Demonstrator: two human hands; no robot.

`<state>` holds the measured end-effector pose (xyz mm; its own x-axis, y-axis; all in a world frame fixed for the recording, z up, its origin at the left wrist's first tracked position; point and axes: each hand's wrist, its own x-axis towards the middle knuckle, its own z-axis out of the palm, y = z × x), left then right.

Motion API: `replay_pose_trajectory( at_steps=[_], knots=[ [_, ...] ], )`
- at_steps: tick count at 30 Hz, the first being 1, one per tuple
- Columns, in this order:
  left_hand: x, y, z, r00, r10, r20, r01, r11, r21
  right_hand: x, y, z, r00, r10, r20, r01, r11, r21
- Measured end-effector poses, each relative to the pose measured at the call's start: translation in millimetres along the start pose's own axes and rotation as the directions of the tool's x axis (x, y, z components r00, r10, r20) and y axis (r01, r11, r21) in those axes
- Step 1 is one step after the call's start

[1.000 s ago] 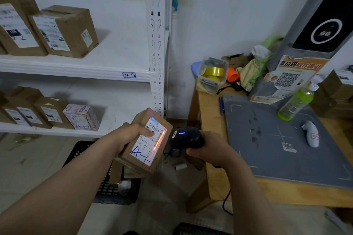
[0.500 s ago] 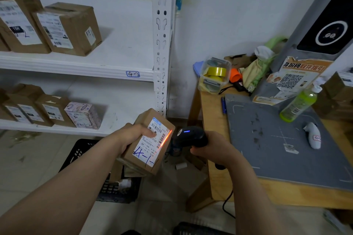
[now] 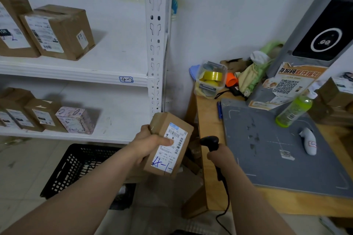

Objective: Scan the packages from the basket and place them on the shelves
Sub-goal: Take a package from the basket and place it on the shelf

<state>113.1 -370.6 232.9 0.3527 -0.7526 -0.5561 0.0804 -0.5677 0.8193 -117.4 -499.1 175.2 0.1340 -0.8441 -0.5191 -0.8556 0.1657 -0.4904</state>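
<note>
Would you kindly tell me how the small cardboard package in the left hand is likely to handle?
Probably light: the left hand alone holds the cardboard package up. Likely stiff: its edges look square and uncrushed. Flat faces suggest it won't roll.

A handwritten "4-1-" stood on the label of the held box (image 3: 168, 145); a blue-framed tag (image 3: 126, 79) on the shelf edge (image 3: 76, 75) read "4-2"
</note>
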Motion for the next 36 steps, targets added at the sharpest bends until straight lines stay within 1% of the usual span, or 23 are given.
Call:
replay_pose_trajectory(
  at_steps=[5,7,9,11,13,19,25,27,29,32,34,36],
  knots=[
    [6,2,10,0.999,0.018,0.037,-0.019,0.999,0.035,15,26,23,0.994,0.098,-0.057,-0.094,0.994,0.061],
    [9,2,12,0.999,0.018,0.047,-0.021,0.998,0.057,22,34,29,0.988,0.132,-0.081,-0.130,0.991,0.036],
    [10,1,12,0.999,0.008,0.047,-0.011,0.998,0.064,27,38,32,0.985,0.152,-0.085,-0.155,0.988,-0.026],
    [12,-2,12,0.999,-0.002,0.046,-0.001,0.997,0.073,31,37,30,0.985,0.157,-0.075,-0.163,0.983,-0.079],
    [13,-5,11,0.999,-0.011,0.048,0.007,0.996,0.088,35,37,29,0.984,0.159,-0.082,-0.167,0.981,-0.097],
    [15,-6,13,0.998,-0.021,0.051,0.016,0.996,0.091,38,42,32,0.981,0.146,-0.127,-0.154,0.986,-0.057],
    [14,-10,13,0.997,-0.036,0.064,0.030,0.995,0.090,34,41,28,0.981,0.182,-0.073,-0.186,0.981,-0.047],
    [13,-11,13,0.997,-0.034,0.070,0.029,0.996,0.079,35,42,26,0.977,0.200,-0.075,-0.202,0.979,-0.020],
    [11,-12,14,0.997,-0.031,0.071,0.027,0.998,0.064,32,43,23,0.972,0.218,-0.091,-0.215,0.976,0.044],
    [8,-12,13,0.997,-0.019,0.077,0.016,0.999,0.041,23,38,15,0.964,0.211,-0.159,-0.190,0.972,0.135],
    [6,-12,12,0.997,-0.009,0.082,0.008,1.000,0.011,18,32,7,0.956,0.166,-0.242,-0.147,0.984,0.096],
    [1,-12,10,0.996,0.006,0.088,-0.004,1.000,-0.030,10,22,-2,0.949,0.085,-0.303,-0.068,0.996,0.064]
  ],
)
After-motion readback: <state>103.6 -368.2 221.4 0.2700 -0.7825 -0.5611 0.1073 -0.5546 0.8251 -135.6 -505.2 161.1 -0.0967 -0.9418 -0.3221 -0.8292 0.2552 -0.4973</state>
